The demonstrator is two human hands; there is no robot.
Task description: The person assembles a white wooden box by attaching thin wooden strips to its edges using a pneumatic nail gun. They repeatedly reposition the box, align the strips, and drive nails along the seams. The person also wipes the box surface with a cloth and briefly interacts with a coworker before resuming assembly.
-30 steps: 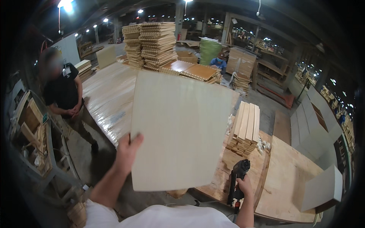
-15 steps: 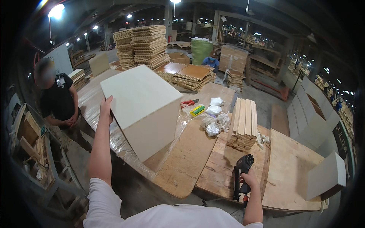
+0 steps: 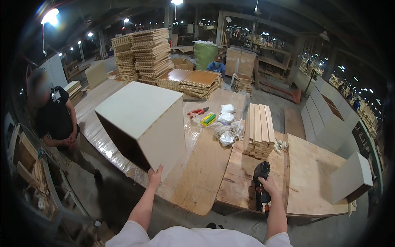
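Gripping a pale box (image 3: 164, 127) and a black nail gun (image 3: 261, 168), one in each hand

On the left, a co-worker in a dark top (image 3: 53, 117) stands beside the table (image 3: 197, 181) with fingers joined in front of the body. The pale box is at the left part of the table, tilted, its dark side facing near left; whether its underside touches the surface, I cannot tell. The left hand (image 3: 155, 175) is clamped on its lower near corner, thumb against the light panel.

Beyond the box rise tall stacks of wooden pieces (image 3: 150, 53), with glossy brown panels (image 3: 189, 77) to their right. A person in blue (image 3: 216, 66) is farther back, near a green sack (image 3: 205, 56).

Right of the box lie red-handled pliers (image 3: 198, 111), a yellow-and-green packet (image 3: 208, 120) and white plastic bags (image 3: 226, 138), then a pile of wooden slats (image 3: 259, 127).

Nearer than the slats, the right hand (image 3: 268, 184) is wrapped around the nail gun's grip; the two hands are well apart. At the far right a small white box (image 3: 352, 179) stands on a plywood sheet (image 3: 308, 181).
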